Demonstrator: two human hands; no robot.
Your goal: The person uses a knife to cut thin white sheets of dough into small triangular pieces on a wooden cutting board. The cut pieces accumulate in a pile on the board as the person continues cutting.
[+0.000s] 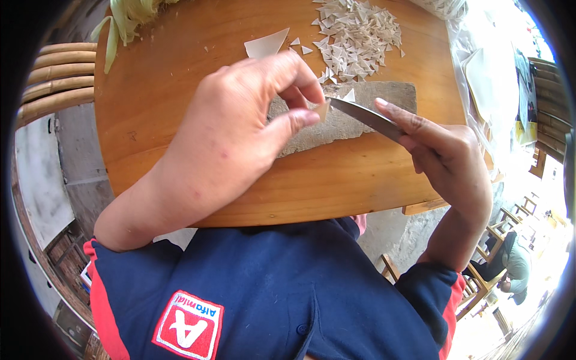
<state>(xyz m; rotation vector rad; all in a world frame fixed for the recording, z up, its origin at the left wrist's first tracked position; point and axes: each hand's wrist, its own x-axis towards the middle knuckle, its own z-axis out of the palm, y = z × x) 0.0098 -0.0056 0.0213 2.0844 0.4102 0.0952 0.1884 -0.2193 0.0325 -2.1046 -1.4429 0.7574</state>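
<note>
My left hand (231,120) pinches a small pale flat piece (323,111) between thumb and fingertips above a worn wooden board (397,95). In my right hand (447,153) is a knife (367,116), gripped near the handle with the index finger stretched along the blade. The knife's tip points left and almost meets the pinched piece. A little white triangle (349,95) lies on the board behind the blade. Beyond the board spreads a heap of small off-white triangular chips (357,45). Past my left hand rests a larger white sheet piece (267,44), partly hidden by the hand.
The wooden table (156,90) has a curved edge close to my body. Pale yellow-green leafy strips (129,24) lie at the far left. Clear plastic wrapping (471,78) covers the right edge. Bamboo slats (60,75) stand left; a bent-over person (516,264) is at the far right.
</note>
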